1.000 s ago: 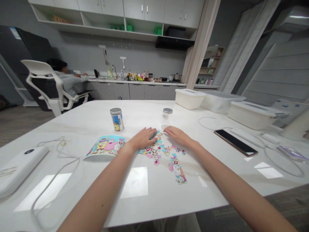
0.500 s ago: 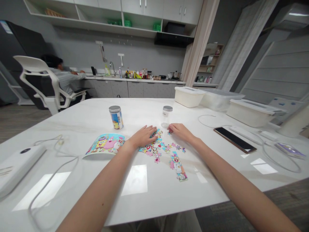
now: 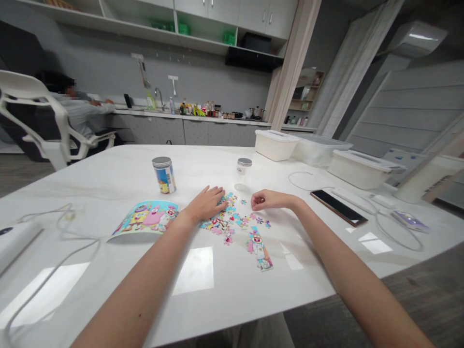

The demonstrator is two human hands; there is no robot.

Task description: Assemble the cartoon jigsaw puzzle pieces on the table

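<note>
My left hand (image 3: 206,202) lies flat with fingers spread over the left part of a heap of jigsaw pieces (image 3: 217,221), partly covering it. My right hand (image 3: 266,199) hovers or rests just right of the heap, its fingers curled and tips together; whether a piece is between them is hidden. One loose jigsaw piece (image 3: 243,201) lies left of those fingertips. Closer to me is a joined strip of jigsaw pieces (image 3: 260,250) showing cartoon figures. A curved cartoon picture sheet (image 3: 145,217) sits left of my left hand.
A clear jar (image 3: 242,175) with a metal lid stands behind the heap, a printed jar (image 3: 164,175) farther left. At right lie a phone (image 3: 339,208), cables and lidded boxes (image 3: 277,145). A white device (image 3: 18,244) is at left. Another person sits beyond the table.
My right hand has come away from the loose piece, drawing slightly back toward me. My left hand stays on the heap. The whole view has shifted, with things appearing farther left.
</note>
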